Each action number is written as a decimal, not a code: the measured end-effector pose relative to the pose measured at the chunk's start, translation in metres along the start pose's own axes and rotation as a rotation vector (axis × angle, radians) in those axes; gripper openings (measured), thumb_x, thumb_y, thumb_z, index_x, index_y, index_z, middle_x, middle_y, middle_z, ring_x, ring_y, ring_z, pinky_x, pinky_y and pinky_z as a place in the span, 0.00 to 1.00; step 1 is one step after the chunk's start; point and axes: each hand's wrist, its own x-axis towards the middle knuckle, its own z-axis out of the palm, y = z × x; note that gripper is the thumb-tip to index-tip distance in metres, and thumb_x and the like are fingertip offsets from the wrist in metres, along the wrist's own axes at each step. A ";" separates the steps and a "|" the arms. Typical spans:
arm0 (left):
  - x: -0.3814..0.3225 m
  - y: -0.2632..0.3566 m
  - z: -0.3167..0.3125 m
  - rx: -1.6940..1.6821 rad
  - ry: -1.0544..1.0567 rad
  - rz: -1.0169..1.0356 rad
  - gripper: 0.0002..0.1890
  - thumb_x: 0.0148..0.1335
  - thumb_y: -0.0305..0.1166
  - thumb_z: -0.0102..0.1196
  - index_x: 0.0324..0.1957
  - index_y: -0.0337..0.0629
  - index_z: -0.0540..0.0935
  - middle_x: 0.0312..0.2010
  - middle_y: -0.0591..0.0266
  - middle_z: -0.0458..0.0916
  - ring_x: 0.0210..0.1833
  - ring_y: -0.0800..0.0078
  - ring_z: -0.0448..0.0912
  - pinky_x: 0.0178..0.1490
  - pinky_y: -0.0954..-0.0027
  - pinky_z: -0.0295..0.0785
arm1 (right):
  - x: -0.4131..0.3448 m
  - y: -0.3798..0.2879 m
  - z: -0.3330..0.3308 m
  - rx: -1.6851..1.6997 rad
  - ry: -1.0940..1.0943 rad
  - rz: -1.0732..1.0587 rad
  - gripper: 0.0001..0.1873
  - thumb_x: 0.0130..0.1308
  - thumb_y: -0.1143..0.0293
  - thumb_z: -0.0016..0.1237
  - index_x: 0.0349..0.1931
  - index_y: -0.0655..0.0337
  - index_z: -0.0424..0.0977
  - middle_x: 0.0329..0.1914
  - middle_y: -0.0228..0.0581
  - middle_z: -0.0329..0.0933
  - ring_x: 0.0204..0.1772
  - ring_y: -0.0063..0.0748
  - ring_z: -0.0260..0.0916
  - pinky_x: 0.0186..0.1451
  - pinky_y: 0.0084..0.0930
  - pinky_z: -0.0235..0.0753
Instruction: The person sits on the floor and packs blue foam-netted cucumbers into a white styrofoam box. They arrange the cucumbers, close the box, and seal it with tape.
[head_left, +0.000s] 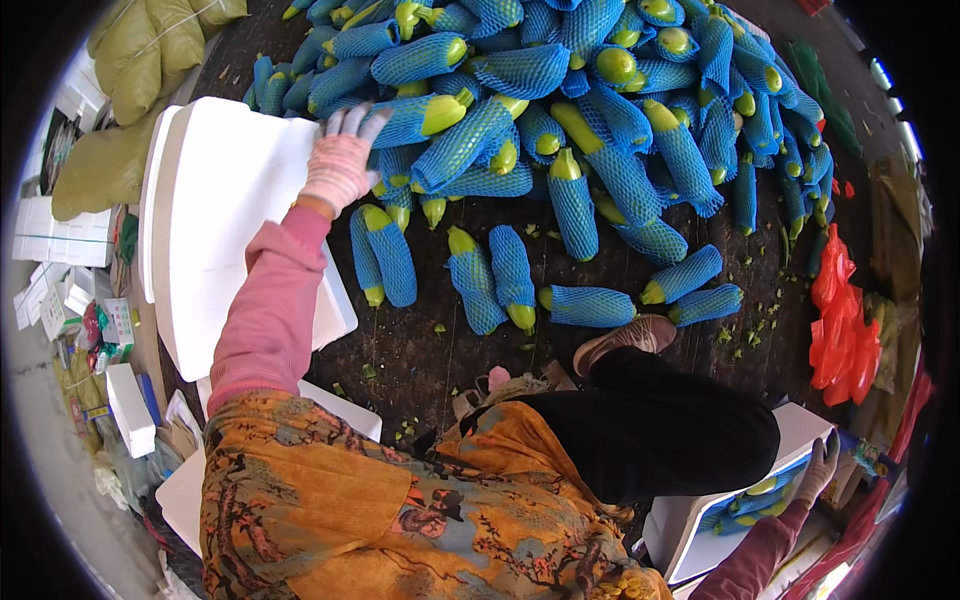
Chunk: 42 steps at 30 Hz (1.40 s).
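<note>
My left hand (343, 154), in a striped knit glove with grey fingers, reaches past a white foam box lid (225, 195). Its fingers lie by a zucchini in blue foam netting (420, 120) at the pile's left edge; whether they grip it is not clear. At the lower right my right hand (819, 469), also gloved, is at the side of a white foam box (667, 532) holding several netted zucchinis (757, 499). Nothing shows between its extended fingers. Several more netted zucchinis (589, 306) lie loose on the dark floor before me.
A large heap of netted zucchinis (622, 150) spreads across the top. Red plastic bags (844, 322) lie at the right. Full yellow-green sacks (150, 52) and white foam boxes (64, 231) stand at the left. My shoe (626, 341) rests by the nearest zucchinis. Green scraps litter the floor.
</note>
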 end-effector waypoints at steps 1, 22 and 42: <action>0.024 0.012 0.006 -0.003 -0.169 0.044 0.49 0.49 0.36 0.68 0.71 0.61 0.55 0.68 0.58 0.61 0.71 0.54 0.59 0.71 0.48 0.55 | 0.001 -0.045 0.024 0.004 -0.013 -0.119 0.23 0.69 0.73 0.48 0.63 0.65 0.66 0.60 0.36 0.72 0.59 0.27 0.67 0.64 0.24 0.65; -0.122 0.120 0.124 -0.347 -0.537 -1.228 0.47 0.39 0.56 0.72 0.53 0.32 0.68 0.52 0.38 0.75 0.55 0.47 0.77 0.55 0.53 0.75 | -0.191 -0.344 0.325 1.571 -1.365 0.484 0.43 0.57 0.59 0.62 0.70 0.58 0.56 0.62 0.39 0.69 0.61 0.36 0.70 0.64 0.36 0.70; -0.081 0.550 -0.335 -2.087 -0.883 0.989 0.25 0.55 0.28 0.60 0.56 0.40 0.72 0.39 0.64 0.79 0.39 0.73 0.77 0.46 0.70 0.73 | -0.202 -0.090 0.024 1.263 0.333 -0.291 0.56 0.35 0.78 0.70 0.68 0.57 0.53 0.59 0.37 0.69 0.61 0.32 0.67 0.66 0.32 0.68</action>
